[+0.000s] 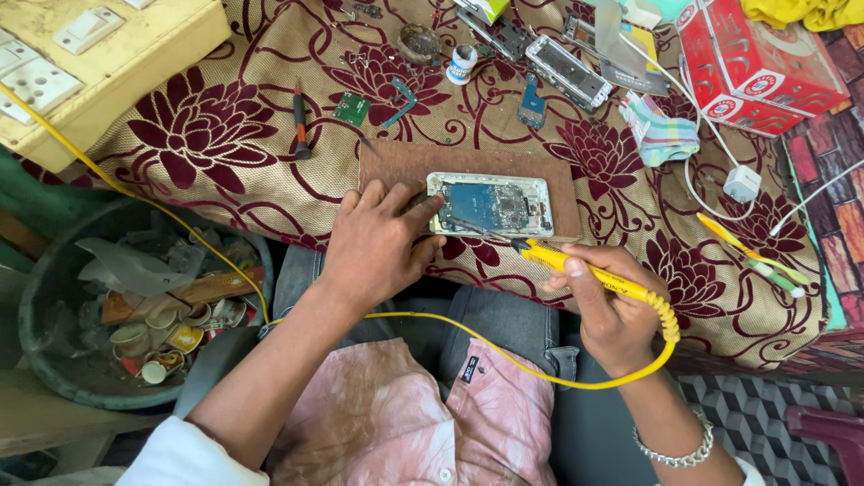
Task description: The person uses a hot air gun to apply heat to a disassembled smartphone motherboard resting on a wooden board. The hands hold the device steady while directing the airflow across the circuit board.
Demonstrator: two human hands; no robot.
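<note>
Item: opened mobile phone (490, 204), back removed, blue board and shielding exposed; lies flat on a brown work board (396, 162) on the floral-patterned tablecloth (225, 153), at the near table edge.

Left hand (378, 243): laid flat beside the phone, fingers spread, fingertips pressing its left end to steady it.

Right hand (612, 310): fingers closed around a yellow soldering iron (585, 270), held like a pen; the tip reaches onto the phone's lower middle. Its yellow cord (531, 369) loops across the lap.

Nearby: second phone frame (569, 72), small green circuit board (351, 109), red-handled tool (300, 121), small white pot (462, 63), white charger (742, 183), red carton (756, 54), bin of scrap (135, 306) at left.

Risks, as judged: the left fingertips sit near the hot tip, so a slip could burn them; dwelling too long could lift pads or scorch neighbouring parts; the looped cord could snag on a knee and jerk the tip across the board.
</note>
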